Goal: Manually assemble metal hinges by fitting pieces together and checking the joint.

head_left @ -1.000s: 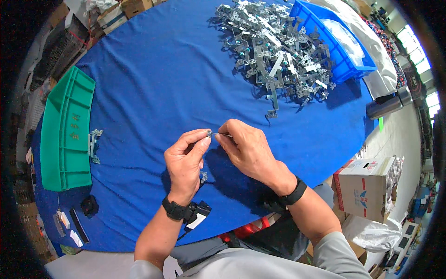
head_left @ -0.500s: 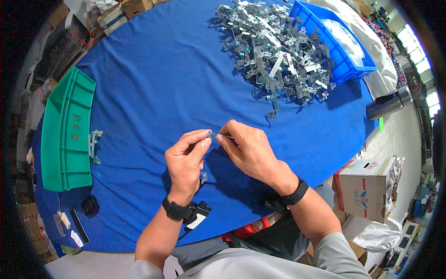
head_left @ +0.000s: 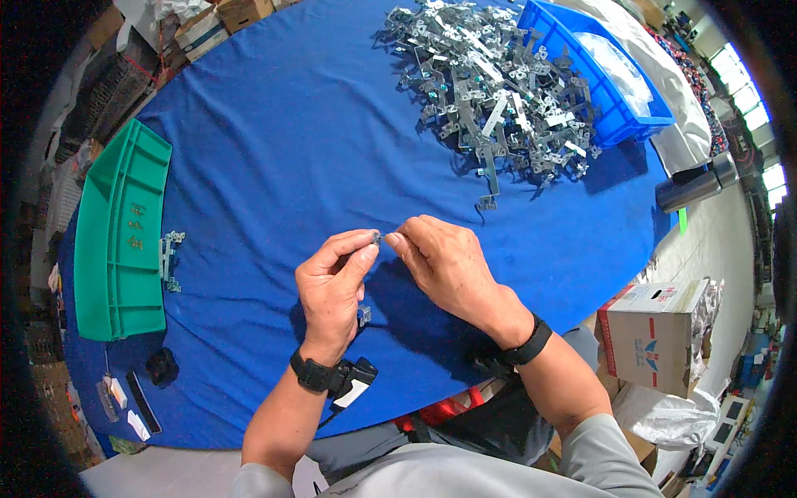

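Note:
Thumb and fingertips of my left hand (head_left: 330, 282) pinch one end of a small metal bracket (head_left: 364, 315); its other end shows below the palm, and the stretch between is hidden. Facing it at the same height, my right hand (head_left: 448, 264) is closed in a pinch on a thin metal rod (head_left: 383, 237), of which only a short tip shows at the bracket's upper end. A heap of similar metal brackets (head_left: 498, 100) lies on the blue cloth at the far right. A few more brackets (head_left: 171, 261) rest beside the green bin.
The green bin (head_left: 124, 241) stands tilted at the left. Behind the heap is a blue crate (head_left: 610, 83) holding a clear plastic bag. At the right edge lies a steel flask (head_left: 697, 184). A cardboard box (head_left: 652, 336) sits lower right. Small tools and a black object (head_left: 161, 366) lie lower left.
The right fingertips have slid slightly over the rod, so less of it shows between the hands and its rear end is now hidden. The left hand stays nearly still.

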A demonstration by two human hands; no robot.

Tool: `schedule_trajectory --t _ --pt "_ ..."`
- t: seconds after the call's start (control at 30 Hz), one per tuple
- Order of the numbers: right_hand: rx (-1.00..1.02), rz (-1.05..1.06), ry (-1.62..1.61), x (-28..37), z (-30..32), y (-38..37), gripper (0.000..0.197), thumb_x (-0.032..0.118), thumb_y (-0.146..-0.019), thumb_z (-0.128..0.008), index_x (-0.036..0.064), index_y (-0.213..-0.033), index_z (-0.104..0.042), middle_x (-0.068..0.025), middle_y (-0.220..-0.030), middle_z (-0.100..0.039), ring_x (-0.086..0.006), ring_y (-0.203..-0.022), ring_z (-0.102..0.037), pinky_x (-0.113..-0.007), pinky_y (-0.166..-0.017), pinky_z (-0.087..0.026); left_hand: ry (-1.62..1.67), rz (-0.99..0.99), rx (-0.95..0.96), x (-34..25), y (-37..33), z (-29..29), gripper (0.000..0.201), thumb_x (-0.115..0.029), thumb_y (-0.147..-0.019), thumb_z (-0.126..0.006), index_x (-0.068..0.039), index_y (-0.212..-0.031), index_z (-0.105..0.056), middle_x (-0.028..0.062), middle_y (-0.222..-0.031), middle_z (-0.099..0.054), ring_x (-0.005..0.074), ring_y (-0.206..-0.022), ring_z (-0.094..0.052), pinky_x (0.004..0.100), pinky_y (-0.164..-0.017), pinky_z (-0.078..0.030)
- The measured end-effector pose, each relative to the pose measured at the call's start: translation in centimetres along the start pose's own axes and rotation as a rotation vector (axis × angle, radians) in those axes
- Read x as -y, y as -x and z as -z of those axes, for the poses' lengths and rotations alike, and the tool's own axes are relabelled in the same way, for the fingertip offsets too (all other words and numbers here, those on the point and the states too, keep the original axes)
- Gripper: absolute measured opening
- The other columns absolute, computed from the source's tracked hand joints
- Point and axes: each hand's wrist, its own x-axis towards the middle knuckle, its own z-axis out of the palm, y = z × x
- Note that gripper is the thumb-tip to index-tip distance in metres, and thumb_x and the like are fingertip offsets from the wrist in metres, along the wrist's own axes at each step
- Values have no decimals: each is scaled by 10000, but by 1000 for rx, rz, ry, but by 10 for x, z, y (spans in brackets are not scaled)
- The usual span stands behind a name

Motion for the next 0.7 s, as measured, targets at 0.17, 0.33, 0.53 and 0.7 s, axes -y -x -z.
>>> schedule_trajectory --t 0.17,0.33,0.53,0.7 --pt "-22 11 -22 2 1 0 181 197 -910 -622 41 -842 -560 -154 -771 -608 -363 -665 -620 -463 -543 -472 0 11 -9 0 0 0 142 -7 -868 -691 -5 -1008 -713 80 -1017 -699 20 -602 -533 163 -450 -396" --pt "-16 8 23 0 -1 1 177 197 -915 -612 43 -853 -551 -150 -770 -598 -360 -667 -616 -466 -540 -469 12 9 -9 1 0 1 144 -7 -864 -695 -6 -1007 -713 78 -1017 -699 20 -603 -537 162 -450 -398" --pt "-22 37 21 -1 0 1 178 192 -919 -605 42 -848 -541 -146 -750 -583 -358 -658 -610 -461 -535 -467 12 25 -16 0 0 -1 150 -6 -861 -699 -8 -1010 -713 75 -1008 -701 22 -612 -544 162 -454 -405" --pt "-29 13 5 3 1 0 181 192 -914 -611 44 -845 -534 -142 -742 -578 -356 -650 -608 -458 -536 -469 19 26 -22 1 0 -1 152 -2 -859 -699 -6 -1011 -712 76 -1007 -701 23 -615 -547 162 -454 -406"
